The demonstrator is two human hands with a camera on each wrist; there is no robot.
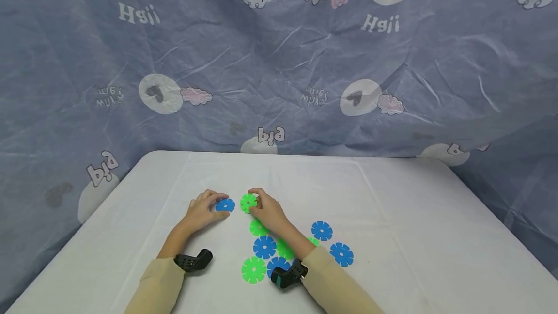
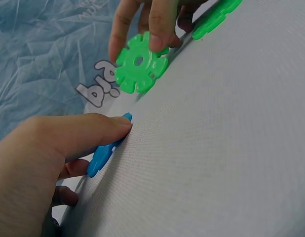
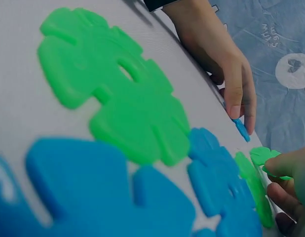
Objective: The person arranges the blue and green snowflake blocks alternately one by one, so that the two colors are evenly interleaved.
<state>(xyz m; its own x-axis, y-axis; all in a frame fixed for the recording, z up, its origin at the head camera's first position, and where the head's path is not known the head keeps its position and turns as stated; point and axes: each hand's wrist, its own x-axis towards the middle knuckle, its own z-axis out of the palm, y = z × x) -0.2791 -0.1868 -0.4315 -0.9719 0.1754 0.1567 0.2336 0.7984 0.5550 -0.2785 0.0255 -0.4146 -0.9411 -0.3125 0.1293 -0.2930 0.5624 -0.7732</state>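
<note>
My left hand (image 1: 202,213) pinches a blue notched disc (image 1: 225,205) at its edges, low over the white table. In the left wrist view the thumb lies on that blue disc (image 2: 105,153). Just to the right, my right hand (image 1: 269,211) grips a green notched disc (image 1: 248,203) between thumb and fingers. This green disc (image 2: 137,64) is tilted up off the cloth in the left wrist view, apart from the blue one. Below the right hand lies another green disc (image 1: 258,227), with a blue disc (image 1: 264,247) nearer to me.
More discs lie under and around the right forearm: a green disc (image 1: 254,270) in front, a blue disc (image 1: 321,230) and another blue disc (image 1: 342,254) to the right. The white table (image 1: 414,217) ends at a printed blue curtain (image 1: 279,62).
</note>
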